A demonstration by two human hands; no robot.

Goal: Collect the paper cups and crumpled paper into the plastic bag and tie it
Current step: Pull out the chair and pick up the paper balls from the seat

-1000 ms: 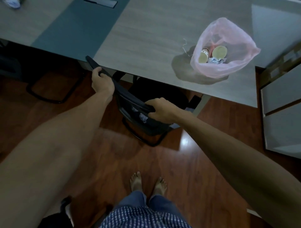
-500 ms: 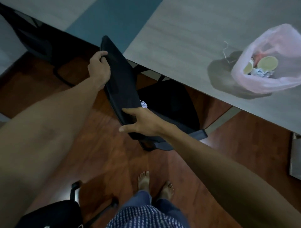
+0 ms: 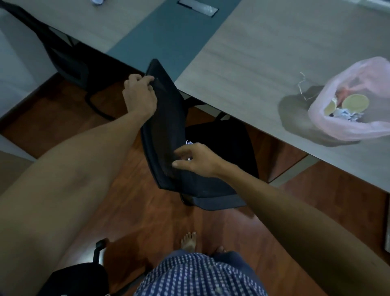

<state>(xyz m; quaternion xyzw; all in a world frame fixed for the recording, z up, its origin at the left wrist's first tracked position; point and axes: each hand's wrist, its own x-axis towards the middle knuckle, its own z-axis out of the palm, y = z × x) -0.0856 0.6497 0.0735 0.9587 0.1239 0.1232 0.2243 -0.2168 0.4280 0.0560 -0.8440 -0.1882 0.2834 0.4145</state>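
Plainly, scene: a person stands barefoot on a reddish wood floor [image 3: 135,211] at the near edge of a long table [image 3: 253,63], both arms reaching to a black chair [image 3: 168,131].
Left hand: the left hand [image 3: 140,95] is closed over the top corner of the chair back, fingers curled round its edge, just beside the table edge.
Right hand: the right hand [image 3: 197,160] lies lower on the chair back with fingers spread and thumb out; it touches the fabric but is not closed on anything.
Chair: its back is tilted toward the person, and its seat sits partly under the table.
Paper on seat: a small white crumpled paper [image 3: 188,142] shows just above the right hand, on the seat side of the chair back; most of it is hidden.
Bag: a pink plastic bag [image 3: 337,126] lies on the table at the right, well apart from both hands, mouth open and untied.
Bag contents: two paper cups [image 3: 354,102] lie on their sides with pale insides showing, touching a wad of crumpled paper in the bag [image 3: 346,115]; something reddish sits behind them, too blurred to name.
Other: a second chair [image 3: 69,57] stands at the far left by the table, and the arm of a third chair [image 3: 99,249] is at the bottom left; a whitish scrap [image 3: 98,1] lies at the table's far edge, too cut off to identify.
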